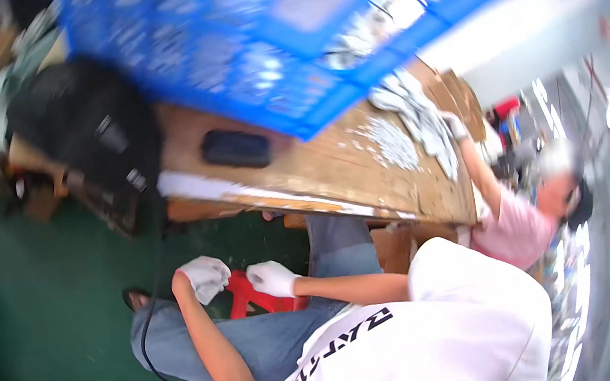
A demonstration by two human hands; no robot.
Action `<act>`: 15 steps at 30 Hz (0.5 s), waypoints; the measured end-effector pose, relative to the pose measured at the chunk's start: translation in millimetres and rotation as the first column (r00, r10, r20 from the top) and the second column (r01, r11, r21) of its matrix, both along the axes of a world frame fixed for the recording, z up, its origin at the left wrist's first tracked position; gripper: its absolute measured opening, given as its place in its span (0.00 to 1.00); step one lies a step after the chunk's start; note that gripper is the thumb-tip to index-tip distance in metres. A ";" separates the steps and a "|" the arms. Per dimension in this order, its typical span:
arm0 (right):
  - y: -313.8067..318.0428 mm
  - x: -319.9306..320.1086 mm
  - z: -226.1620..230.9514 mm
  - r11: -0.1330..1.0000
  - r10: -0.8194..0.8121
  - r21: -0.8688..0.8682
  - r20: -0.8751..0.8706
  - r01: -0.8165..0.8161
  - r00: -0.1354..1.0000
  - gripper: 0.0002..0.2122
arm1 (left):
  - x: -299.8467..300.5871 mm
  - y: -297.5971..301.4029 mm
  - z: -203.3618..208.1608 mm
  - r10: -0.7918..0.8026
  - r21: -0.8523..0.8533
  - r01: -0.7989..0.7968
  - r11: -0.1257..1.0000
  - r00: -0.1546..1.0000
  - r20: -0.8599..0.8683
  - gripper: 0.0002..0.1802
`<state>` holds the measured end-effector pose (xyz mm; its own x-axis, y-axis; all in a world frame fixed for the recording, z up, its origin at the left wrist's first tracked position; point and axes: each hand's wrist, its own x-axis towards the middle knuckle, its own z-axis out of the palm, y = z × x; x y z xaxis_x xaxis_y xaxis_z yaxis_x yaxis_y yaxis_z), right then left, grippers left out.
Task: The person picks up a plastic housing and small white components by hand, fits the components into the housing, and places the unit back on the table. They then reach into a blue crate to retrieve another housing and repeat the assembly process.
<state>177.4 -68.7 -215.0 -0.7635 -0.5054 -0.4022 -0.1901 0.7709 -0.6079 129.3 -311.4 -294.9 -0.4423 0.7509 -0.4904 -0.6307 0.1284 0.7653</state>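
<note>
My left hand (pixel 207 278), in a white glove, is held above my lap with its fingers curled shut. Close to its right is my right hand (pixel 273 279), also white-gloved and closed, with a small gap between the two. Whatever either hand may pinch is hidden or too small to make out. Below and between them shows a red plastic stool (pixel 252 300), partly covered by my jeans-clad legs. Both hands are apart from the wooden table (pixel 319 176) in front of me.
A large blue plastic crate (pixel 283 105) rests on the table, with a dark oblong case (pixel 236 148) beside it. Small white pieces (pixel 392 145) lie near a grey cloth (pixel 422 118), where a co-worker's gloved hand (pixel 455 125) reaches. A black bag-like thing (pixel 88 122) hangs left; a black cable (pixel 151 353) crosses my leg.
</note>
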 end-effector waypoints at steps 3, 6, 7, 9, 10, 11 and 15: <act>34.4 5.5 146.6 0.971 -0.078 -0.238 -0.221 0.024 0.972 0.03 | -2.2 21.5 39.0 -0.149 0.082 0.148 0.986 0.989 0.005 0.15; 101.2 -20.1 222.1 0.978 -0.114 0.011 -0.811 0.210 0.574 0.03 | -11.4 59.2 111.1 -0.302 0.259 0.286 0.923 0.953 0.026 0.19; 124.4 -36.1 233.1 0.937 -0.313 -0.210 -0.857 0.277 0.410 0.04 | -9.7 77.8 138.4 -0.348 0.253 0.329 0.910 0.937 0.033 0.20; 181.3 -69.5 226.4 0.857 -0.437 -0.288 -0.846 0.428 0.306 0.06 | -8.7 124.9 206.1 -0.349 0.288 0.336 0.897 0.937 -0.008 0.18; 201.5 -83.3 220.9 0.801 -0.532 -0.364 -0.797 0.475 0.286 0.05 | -5.0 147.6 225.4 -0.341 0.240 0.349 0.906 0.937 -0.076 0.17; 219.2 -96.6 215.0 0.745 -0.607 -0.428 -0.753 0.511 0.254 0.04 | -5.0 170.6 252.9 -0.322 0.346 0.330 0.878 0.943 -0.082 0.15; 245.1 -123.2 213.6 0.704 -0.645 -0.438 -0.724 0.559 0.244 0.06 | -1.9 250.9 309.5 0.126 0.190 -0.072 0.979 0.949 -0.288 0.20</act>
<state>54.2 176.4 -1.4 -0.7873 0.2567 0.5606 -0.0970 0.8464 -0.5237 127.5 -60.5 14.6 -0.6244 0.7576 -0.1902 -0.3738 -0.0760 0.9244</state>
